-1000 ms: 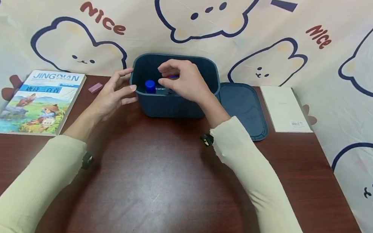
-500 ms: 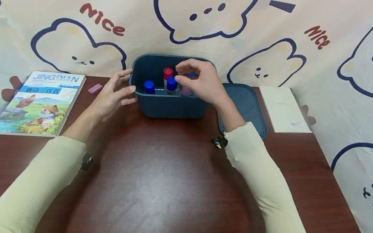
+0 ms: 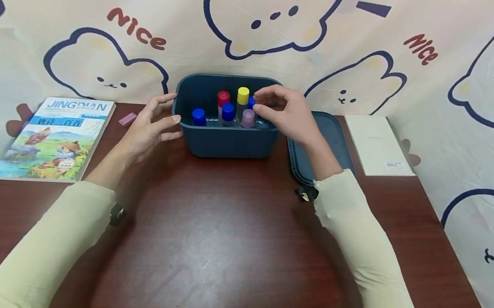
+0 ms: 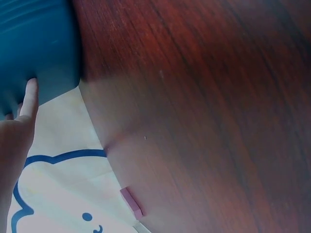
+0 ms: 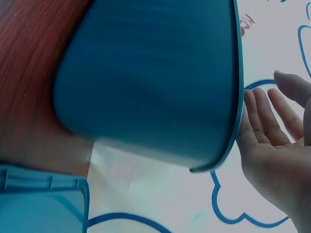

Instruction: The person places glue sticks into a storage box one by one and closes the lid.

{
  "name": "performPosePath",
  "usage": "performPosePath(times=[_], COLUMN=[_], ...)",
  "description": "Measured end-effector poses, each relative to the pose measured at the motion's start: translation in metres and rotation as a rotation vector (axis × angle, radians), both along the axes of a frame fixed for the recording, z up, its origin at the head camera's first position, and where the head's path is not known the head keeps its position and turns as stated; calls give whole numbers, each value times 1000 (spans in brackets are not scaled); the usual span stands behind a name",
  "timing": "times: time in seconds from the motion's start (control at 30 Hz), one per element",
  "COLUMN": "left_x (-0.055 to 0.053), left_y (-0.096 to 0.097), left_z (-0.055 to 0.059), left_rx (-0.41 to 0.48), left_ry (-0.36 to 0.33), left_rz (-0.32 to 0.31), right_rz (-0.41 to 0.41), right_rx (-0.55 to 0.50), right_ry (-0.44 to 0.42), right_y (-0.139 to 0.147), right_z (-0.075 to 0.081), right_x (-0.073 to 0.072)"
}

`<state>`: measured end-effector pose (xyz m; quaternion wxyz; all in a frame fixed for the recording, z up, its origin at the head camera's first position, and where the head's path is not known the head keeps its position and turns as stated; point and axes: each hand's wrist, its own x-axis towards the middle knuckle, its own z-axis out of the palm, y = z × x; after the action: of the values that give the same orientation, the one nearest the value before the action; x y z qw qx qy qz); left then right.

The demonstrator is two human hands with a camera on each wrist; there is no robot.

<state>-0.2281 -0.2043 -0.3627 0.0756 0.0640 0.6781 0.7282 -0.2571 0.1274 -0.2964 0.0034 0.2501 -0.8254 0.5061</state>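
A dark blue storage box (image 3: 230,144) stands at the back of the table with several capped tubes upright inside. Their caps are red (image 3: 223,97), yellow (image 3: 243,95), pale purple (image 3: 248,118) and blue (image 3: 228,111). My left hand (image 3: 148,126) rests against the box's left corner, thumb at the rim, one straight finger touching the wall in the left wrist view. Over the right part of the rim, my right hand (image 3: 294,114) has its fingers extended beside a partly covered blue cap. Nothing shows between the fingers (image 5: 265,114); the box wall hides the tubes there.
To the right, a matching lid (image 3: 320,146) lies on the table, partly under the right forearm. A cream notebook (image 3: 379,145) lies beyond it. On the left are a picture-covered book (image 3: 54,139) and a small pink block (image 3: 127,119). A patterned cloth hangs behind.
My right hand has moved rightward over the box, bringing the red, yellow, pale purple and more blue caps into sight. My left hand has stayed at the box's corner.
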Motion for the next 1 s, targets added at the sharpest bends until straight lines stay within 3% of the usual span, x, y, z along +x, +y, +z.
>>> performPosePath(times=[0.57,1.0], left_x=[-3,-3], left_y=[0,1], left_z=[0,0], left_rx=[-6,-30], left_ry=[17,15], left_rz=[-5,-18], right_rz=[-92,-218], right_rx=[-31,40], right_ry=[1,-48], right_y=[48,95], right_z=[-8,-18], right_x=[0,0])
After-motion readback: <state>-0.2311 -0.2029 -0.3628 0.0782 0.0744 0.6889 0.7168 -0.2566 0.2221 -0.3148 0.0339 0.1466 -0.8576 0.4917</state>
